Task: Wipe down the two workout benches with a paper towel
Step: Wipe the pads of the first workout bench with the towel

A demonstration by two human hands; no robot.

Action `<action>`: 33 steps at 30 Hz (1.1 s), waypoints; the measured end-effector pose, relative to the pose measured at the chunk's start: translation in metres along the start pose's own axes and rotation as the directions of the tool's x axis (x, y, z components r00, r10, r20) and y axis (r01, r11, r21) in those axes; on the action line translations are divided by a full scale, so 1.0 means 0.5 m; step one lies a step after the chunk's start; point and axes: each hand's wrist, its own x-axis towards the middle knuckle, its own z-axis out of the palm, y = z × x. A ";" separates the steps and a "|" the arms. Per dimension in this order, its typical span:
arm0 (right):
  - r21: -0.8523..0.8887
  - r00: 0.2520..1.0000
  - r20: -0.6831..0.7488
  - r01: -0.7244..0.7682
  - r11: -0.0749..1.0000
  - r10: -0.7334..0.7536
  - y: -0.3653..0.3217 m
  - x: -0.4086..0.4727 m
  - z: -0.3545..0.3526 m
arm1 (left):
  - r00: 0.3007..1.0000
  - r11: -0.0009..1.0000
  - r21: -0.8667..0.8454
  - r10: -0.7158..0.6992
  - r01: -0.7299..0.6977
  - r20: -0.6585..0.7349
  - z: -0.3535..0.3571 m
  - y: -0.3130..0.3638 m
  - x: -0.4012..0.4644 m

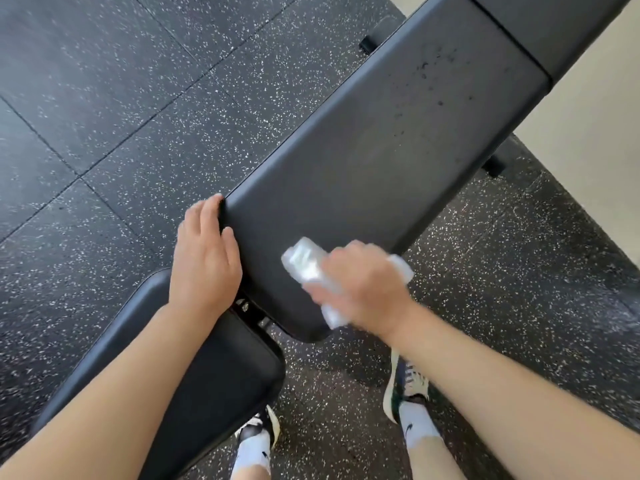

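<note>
A black padded workout bench runs from the lower middle toward the upper right, with dark wet specks on its far part. Its separate seat pad lies at the lower left, under my left forearm. My left hand rests on the near left corner of the long pad, fingers laid over its edge. My right hand holds a folded white paper towel against the pad's near right edge; the hand is blurred. A second black pad adjoins at the upper right.
Black rubber floor tiles with white flecks surround the bench. A pale wall or floor strip lies at the right. Bench feet show at top centre and at the right. My shoes stand below the bench end.
</note>
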 end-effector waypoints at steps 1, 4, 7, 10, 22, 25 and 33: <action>-0.059 0.998 -0.034 -0.058 0.997 0.056 0.063 0.010 -0.007 | 0.998 0.997 0.043 0.061 -0.061 -0.004 -0.002 0.006 0.000; -0.043 0.935 -0.094 -0.347 0.937 0.342 0.217 0.042 -0.033 | 0.982 0.970 0.149 0.188 -0.190 0.026 0.004 0.040 -0.004; -0.008 0.857 -0.075 -0.512 0.859 0.510 0.193 0.064 -0.030 | 0.980 0.966 0.170 0.187 -0.196 0.070 0.014 0.080 0.006; -0.001 0.942 0.005 -0.336 0.942 0.336 0.046 0.023 -0.006 | 0.981 0.967 0.172 0.173 -0.187 0.091 0.018 0.114 0.036; 0.018 0.856 -0.099 -0.509 0.861 0.508 0.401 0.020 -0.053 | 0.996 0.984 0.162 -0.064 0.072 -0.055 0.110 0.256 0.157; 0.033 0.793 -0.073 -0.604 0.797 0.604 0.407 0.032 -0.056 | 0.982 0.971 0.194 -0.107 0.136 -0.153 0.138 0.267 0.154; 0.257 0.997 0.010 -0.072 0.964 0.072 0.110 0.011 -0.003 | 0.974 0.973 0.186 -0.100 0.138 -0.201 0.138 0.267 0.159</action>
